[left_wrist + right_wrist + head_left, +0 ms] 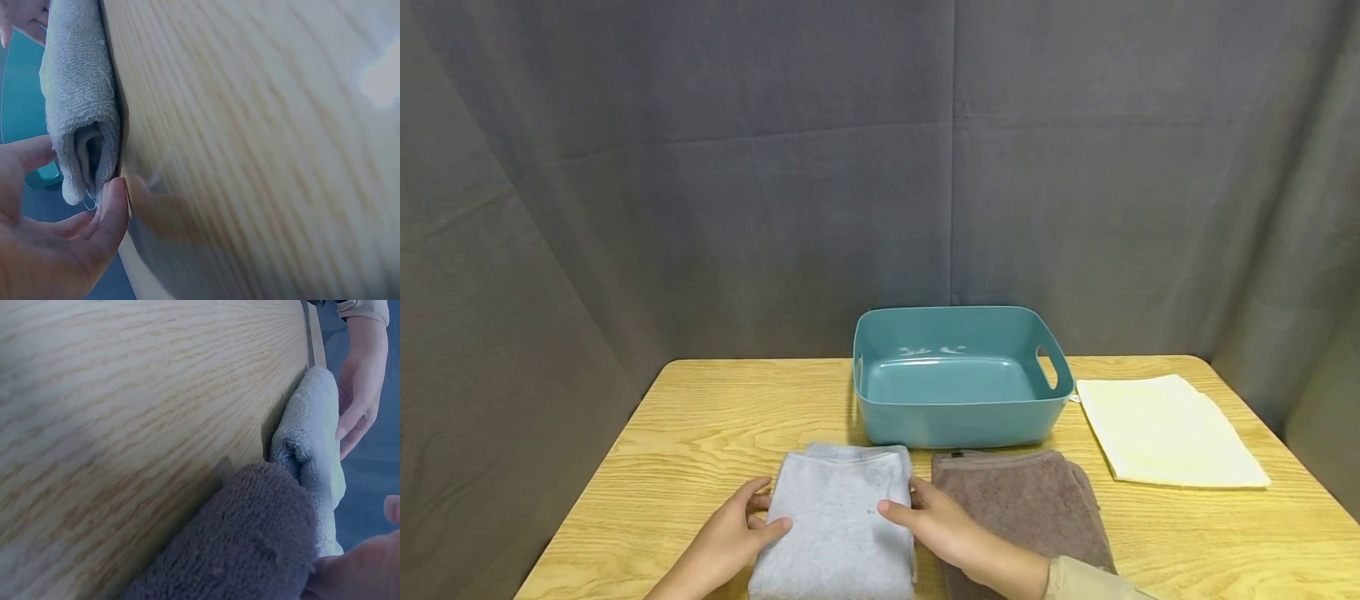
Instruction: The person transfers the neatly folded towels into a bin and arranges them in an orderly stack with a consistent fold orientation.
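Note:
A folded light grey-blue towel (pixel 835 529) lies at the table's front, between both hands. My left hand (pixel 718 537) holds its left edge, thumb on top; in the left wrist view the fingers (pixel 112 215) are at the bottom of the towel's folded layers (pixel 81 69), by the tabletop. On the opposite edge, my right hand (pixel 951 529) grips with the thumb over the top, its other fingers partly hidden by the towel. Under the right forearm is a folded brown towel (pixel 1022 500), which fills the foreground of the right wrist view.
Behind the towels stands a teal plastic basin (pixel 955 425) with handle holes and nothing seen inside. A folded pale yellow towel (pixel 1172 433) lies to its right. The wooden table (pixel 700 425) ends at a grey curtain (pixel 775 208) at the back.

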A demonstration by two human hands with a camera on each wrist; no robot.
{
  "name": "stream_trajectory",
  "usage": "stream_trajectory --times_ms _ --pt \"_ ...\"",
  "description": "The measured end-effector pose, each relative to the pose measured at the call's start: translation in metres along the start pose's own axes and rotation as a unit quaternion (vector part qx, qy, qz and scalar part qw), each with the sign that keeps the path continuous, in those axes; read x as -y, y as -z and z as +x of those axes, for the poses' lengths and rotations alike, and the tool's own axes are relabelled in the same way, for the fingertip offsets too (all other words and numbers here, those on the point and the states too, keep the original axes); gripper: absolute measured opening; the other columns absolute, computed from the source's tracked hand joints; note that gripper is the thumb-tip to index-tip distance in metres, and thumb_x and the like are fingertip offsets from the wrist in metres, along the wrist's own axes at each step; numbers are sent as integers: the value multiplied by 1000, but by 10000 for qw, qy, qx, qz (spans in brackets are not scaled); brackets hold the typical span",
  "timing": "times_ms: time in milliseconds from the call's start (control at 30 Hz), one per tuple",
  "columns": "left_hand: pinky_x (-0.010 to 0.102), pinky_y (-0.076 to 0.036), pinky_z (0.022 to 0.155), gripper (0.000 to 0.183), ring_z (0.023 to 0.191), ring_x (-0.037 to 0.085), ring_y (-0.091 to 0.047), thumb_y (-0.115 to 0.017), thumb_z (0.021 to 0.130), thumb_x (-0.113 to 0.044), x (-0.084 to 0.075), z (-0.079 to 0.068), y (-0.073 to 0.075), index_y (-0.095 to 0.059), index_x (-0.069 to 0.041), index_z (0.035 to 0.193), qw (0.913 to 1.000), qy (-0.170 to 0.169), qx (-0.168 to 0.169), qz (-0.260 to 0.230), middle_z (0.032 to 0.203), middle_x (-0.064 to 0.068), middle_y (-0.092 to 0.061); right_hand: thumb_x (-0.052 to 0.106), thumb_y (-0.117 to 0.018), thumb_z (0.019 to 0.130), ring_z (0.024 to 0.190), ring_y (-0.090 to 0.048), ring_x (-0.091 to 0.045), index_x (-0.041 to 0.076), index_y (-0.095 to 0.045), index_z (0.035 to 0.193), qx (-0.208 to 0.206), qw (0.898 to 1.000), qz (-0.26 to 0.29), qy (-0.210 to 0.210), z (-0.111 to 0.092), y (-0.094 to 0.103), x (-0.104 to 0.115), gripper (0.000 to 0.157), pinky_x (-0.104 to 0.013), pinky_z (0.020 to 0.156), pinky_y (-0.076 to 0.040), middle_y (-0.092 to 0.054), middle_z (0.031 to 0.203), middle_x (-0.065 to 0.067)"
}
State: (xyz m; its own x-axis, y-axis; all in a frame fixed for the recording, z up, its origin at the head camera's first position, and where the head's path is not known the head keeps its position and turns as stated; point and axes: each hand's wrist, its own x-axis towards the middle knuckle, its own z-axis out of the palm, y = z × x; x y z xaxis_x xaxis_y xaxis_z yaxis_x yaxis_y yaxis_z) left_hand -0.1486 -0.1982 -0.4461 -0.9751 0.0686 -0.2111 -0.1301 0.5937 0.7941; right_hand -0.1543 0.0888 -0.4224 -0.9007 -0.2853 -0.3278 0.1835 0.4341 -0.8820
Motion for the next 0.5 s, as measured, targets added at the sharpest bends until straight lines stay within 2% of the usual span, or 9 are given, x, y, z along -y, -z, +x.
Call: stream_trajectory --times_ms 133,333,500 --pt "43 -53 82 78 99 24 -58 -77 86 -33 -2 1 -2 -42 9 142 9999 93 46 46 120 16 -58 40 -64 96 118 -54 -45 -19 -28 145 -24 9998 -112 -136 2 0 1 84 -56 92 -47 -52 131 -32" --pt "38 -50 78 71 90 20 -54 -77 87 -27 -3 4 -5 -46 12 138 9998 216 16 33 112 12 -58 26 -69 92 107 -59 -37 -18 -30 145 0 9997 -116 -216 7 -1 1 79 -53 87 -49 -60 117 -21" --pt "43 -52 81 67 99 25 -60 -76 88 -27 -2 7 -7 -49 11 136 9997 261 8 8 115 14 -60 14 -71 91 106 -60 -36 -16 -28 146 115 9994 116 -308 10 -2 1 76 -51 87 -50 -59 114 -17"
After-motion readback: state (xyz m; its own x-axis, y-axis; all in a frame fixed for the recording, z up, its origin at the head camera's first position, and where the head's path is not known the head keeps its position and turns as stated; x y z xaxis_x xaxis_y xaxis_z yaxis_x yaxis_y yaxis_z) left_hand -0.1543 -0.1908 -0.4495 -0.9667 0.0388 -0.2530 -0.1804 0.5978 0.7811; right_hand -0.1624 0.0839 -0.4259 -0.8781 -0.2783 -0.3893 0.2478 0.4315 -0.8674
